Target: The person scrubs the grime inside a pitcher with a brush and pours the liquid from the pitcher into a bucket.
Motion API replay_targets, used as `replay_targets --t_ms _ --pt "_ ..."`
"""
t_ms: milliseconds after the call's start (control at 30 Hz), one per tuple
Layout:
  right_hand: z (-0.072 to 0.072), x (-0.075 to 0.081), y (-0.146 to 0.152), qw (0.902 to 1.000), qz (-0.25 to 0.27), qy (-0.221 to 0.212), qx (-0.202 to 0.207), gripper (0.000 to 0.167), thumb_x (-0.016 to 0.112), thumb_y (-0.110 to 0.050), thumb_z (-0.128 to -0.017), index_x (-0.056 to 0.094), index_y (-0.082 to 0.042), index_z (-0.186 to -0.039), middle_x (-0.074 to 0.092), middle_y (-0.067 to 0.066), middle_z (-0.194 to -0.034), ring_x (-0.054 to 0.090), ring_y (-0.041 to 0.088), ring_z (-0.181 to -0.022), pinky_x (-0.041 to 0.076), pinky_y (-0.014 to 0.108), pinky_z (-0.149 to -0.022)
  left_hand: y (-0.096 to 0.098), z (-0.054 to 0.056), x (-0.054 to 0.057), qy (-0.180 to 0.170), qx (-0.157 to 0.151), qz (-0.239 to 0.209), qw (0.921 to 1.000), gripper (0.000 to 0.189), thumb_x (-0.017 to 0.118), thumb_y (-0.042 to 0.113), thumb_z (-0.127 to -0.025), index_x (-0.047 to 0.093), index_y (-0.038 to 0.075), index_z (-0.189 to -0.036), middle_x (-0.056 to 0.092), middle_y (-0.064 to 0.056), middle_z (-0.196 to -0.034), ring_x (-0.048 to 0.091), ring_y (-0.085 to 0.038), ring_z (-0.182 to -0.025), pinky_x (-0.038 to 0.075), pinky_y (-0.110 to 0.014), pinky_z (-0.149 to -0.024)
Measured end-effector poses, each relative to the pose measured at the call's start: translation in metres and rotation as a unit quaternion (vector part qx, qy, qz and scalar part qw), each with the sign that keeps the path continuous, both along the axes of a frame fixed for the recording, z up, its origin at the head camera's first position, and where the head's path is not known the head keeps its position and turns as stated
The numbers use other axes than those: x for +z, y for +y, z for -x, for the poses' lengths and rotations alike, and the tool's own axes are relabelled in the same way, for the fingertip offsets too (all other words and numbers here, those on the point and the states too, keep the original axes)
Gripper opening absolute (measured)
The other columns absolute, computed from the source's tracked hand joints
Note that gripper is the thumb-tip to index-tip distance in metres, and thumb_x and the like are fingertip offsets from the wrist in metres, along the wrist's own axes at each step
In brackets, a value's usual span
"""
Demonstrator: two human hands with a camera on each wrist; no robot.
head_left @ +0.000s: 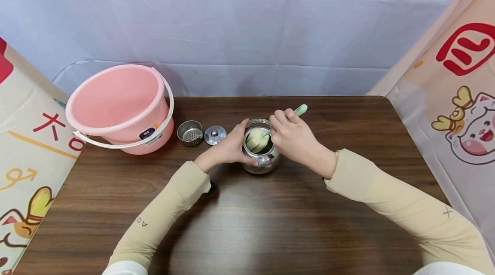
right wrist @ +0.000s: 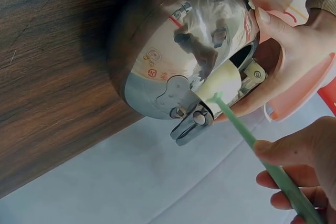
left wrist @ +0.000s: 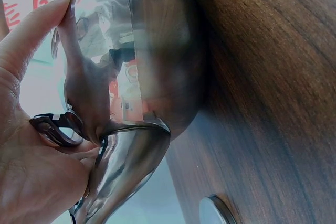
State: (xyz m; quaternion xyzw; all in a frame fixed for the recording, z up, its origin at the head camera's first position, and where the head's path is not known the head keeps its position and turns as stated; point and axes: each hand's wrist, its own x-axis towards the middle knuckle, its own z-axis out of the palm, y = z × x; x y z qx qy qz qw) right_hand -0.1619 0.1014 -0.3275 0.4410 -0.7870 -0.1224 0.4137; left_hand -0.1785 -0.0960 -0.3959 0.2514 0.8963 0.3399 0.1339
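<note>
A shiny stainless steel teapot (head_left: 263,166) stands on the table without its lid, its mouth facing up. My left hand (head_left: 229,146) grips it at the spout side, thumb in front and fingers toward the back; the spout (left wrist: 137,163) shows beside the palm in the left wrist view. In my right hand (head_left: 297,139) is the green handle of a sponge brush (right wrist: 283,182). Its pale yellow sponge head (head_left: 256,139) sits inside the teapot's mouth, partly below the rim. How deep it reaches is hidden.
Left of the teapot lie its knobbed metal lid (head_left: 215,135) and a round metal strainer (head_left: 190,134). A pink bucket (head_left: 116,135) with a white handle stands at the back left of the wooden table (head_left: 247,232). Behind hangs a pale cloth (head_left: 232,30).
</note>
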Motion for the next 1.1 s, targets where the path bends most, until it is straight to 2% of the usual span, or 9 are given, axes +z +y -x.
replay_targets --t_ms 433,633,867,1100 --pt "-0.001 0.002 -0.001 0.9991 -0.038 0.016 -0.008 0.035 0.032 0.005 -0.081 0.057 0.000 -0.058 0.041 0.007 -0.067 0.036 0.023 -0.070 0.027 0.035 -0.077 0.000 0.000 0.000 -0.004 -0.005 -0.010 0.9999 0.121 0.084 0.033 -0.062 0.002 -0.004 -0.143 0.027 -0.024 -0.140 0.031 -0.030 -0.128 0.030 -0.039 -0.103" --pt "-0.001 0.006 0.000 0.9990 -0.045 0.003 0.005 0.032 0.035 0.004 -0.079 0.058 0.000 -0.057 0.042 0.007 -0.067 0.038 0.024 -0.072 0.027 0.036 -0.078 0.000 0.000 0.000 -0.004 -0.003 -0.011 0.9999 0.121 0.084 0.032 -0.062 0.002 -0.004 -0.143 0.027 -0.024 -0.140 0.030 -0.029 -0.129 0.030 -0.039 -0.103" --pt "-0.002 0.009 0.001 0.9986 -0.049 -0.016 0.008 0.034 0.032 0.004 -0.078 0.056 -0.003 -0.056 0.042 0.007 -0.068 0.038 0.023 -0.074 0.027 0.036 -0.080 0.000 -0.001 0.001 -0.004 0.000 -0.012 0.9999 0.121 0.084 0.032 -0.061 0.003 -0.004 -0.143 0.028 -0.023 -0.140 0.031 -0.029 -0.128 0.030 -0.039 -0.103" --pt "-0.003 0.014 0.001 0.9983 -0.053 -0.021 0.012 0.018 0.047 -0.001 -0.069 0.055 -0.003 -0.053 0.043 0.006 -0.067 0.037 0.024 -0.074 0.028 0.036 -0.078 0.000 -0.001 0.001 -0.007 0.000 -0.010 0.9999 0.121 0.084 0.032 -0.062 0.002 -0.003 -0.144 0.027 -0.023 -0.140 0.031 -0.029 -0.128 0.030 -0.039 -0.103"
